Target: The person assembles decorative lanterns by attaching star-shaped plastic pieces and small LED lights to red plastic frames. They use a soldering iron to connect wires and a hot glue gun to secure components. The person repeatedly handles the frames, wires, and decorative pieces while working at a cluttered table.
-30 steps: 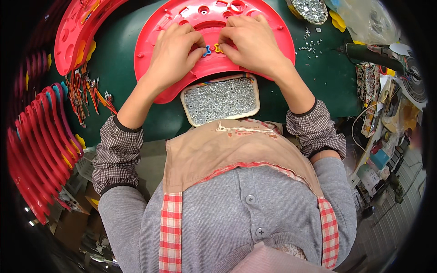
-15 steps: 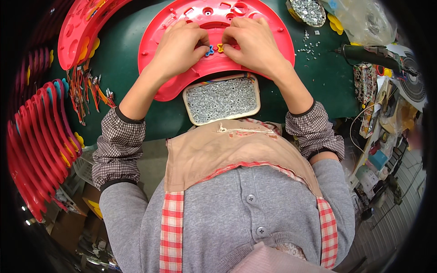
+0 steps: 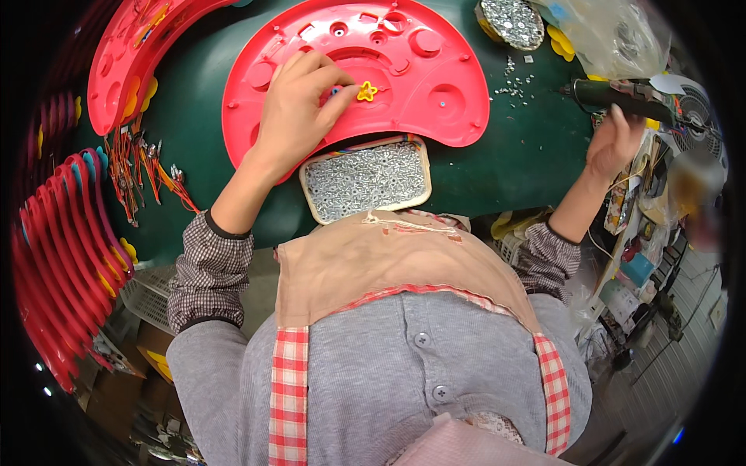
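The large red half-round plastic panel (image 3: 388, 70) is taken as the landmark; it lies flat on the dark green desk (image 3: 513, 155), its curved edge away from the person and its straight edge toward the body.

The left hand (image 3: 299, 109) is laid palm down on the panel's left half, fingers spread and pressed against the plastic. A small yellow star-shaped plastic piece (image 3: 367, 92) is seated on the panel near its middle, just beside the left fingertips; a small blue piece next to it is partly hidden by the fingers, and contact cannot be told.

The right hand (image 3: 614, 144) is seen well to the right of the panel, off its surface, fingers apart and loosely curled. It is raised to the dark green, cylinder-shaped powered screwdriver (image 3: 629, 95), which lies across the desk's right edge; the fingertips are at the tool's body, but a closed grip is not seen.

Directly below the panel's straight edge, touching it, a shallow cream rectangular tray of small silver screws (image 3: 365, 180) is placed. Loose screws (image 3: 513, 81) are scattered on the desk to the right of the panel. A second red half-round plastic panel (image 3: 132, 54) lies to the left, with a bundle of orange and red wires (image 3: 140, 167) below it.
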A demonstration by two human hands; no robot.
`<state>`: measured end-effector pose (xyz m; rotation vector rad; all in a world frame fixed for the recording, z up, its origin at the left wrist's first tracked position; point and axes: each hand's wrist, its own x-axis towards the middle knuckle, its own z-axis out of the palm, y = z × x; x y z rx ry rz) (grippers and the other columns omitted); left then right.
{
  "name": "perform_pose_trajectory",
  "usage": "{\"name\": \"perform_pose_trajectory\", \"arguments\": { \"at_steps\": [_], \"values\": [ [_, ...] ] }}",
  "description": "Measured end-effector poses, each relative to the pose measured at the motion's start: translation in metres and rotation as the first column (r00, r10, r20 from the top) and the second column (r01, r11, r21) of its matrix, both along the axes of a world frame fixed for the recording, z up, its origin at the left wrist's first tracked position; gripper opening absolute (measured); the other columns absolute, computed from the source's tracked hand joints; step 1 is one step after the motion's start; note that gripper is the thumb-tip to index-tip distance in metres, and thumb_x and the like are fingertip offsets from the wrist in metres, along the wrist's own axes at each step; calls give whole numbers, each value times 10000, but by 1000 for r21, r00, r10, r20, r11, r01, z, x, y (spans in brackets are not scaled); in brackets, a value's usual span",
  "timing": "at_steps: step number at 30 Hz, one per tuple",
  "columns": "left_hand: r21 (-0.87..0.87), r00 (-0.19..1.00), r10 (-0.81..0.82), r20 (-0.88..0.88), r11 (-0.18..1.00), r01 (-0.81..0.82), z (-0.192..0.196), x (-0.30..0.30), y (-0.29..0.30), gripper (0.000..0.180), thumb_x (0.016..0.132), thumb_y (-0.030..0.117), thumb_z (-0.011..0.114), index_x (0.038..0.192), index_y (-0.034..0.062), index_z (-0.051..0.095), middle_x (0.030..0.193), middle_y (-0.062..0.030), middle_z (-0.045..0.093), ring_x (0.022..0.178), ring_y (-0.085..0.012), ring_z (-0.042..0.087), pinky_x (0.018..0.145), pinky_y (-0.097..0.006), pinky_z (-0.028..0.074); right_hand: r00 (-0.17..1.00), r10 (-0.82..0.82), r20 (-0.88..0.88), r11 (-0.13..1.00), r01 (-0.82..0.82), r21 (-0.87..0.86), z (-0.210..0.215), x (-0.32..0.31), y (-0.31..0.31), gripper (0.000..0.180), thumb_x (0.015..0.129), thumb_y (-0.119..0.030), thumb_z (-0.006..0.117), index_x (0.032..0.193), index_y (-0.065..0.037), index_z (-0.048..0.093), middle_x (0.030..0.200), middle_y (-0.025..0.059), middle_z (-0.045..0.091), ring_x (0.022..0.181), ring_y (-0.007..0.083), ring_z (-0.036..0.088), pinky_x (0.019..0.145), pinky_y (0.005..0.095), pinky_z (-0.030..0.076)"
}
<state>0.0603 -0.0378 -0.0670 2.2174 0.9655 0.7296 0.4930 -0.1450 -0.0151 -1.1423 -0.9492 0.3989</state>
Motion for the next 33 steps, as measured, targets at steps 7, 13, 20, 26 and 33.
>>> {"name": "perform_pose_trajectory", "arguments": {
  "at_steps": [7,13,20,26,33],
  "values": [
    [53,977,-13,-214,998,25,-2,25,11,136,785,183,819,811,68,751,898,-48,636,953,-260,588,882,-423,433,957,105,270,983,-58,-177,-10,23,-14,624,811,-19,723,1399,61,527,1173,149,653,1152,267,648,1051,411,505],
    [-49,964,-75,-255,997,65,5,19,11,128,825,157,792,849,49,728,906,-49,609,947,-259,566,874,-403,403,934,336,-121,938,-343,-50,-32,-35,-9,473,846,9,599,1293,61,454,892,160,649,864,268,674,882,466,577],
    [-15,954,-120,-274,993,120,4,22,14,130,865,148,768,890,52,684,903,-48,581,908,-243,531,855,-390,383,975,204,-87,974,-194,116,-36,-85,-1,398,885,4,596,1253,43,449,763,95,629,644,193,608,687,407,570],
    [-73,956,-102,-276,994,85,7,23,15,138,850,140,782,907,58,687,928,-60,640,949,-256,576,887,-403,408,993,117,-4,985,-116,131,-48,-89,16,410,870,-2,603,1244,26,441,738,97,636,677,193,633,724,417,581],
    [72,999,-34,33,997,31,14,44,4,165,863,120,779,1000,44,726,996,-100,701,972,-272,638,912,-399,476,967,241,-87,931,-205,303,1,-100,6,514,821,2,525,1330,-29,463,733,146,611,622,265,581,693,504,557]
  ]
}}
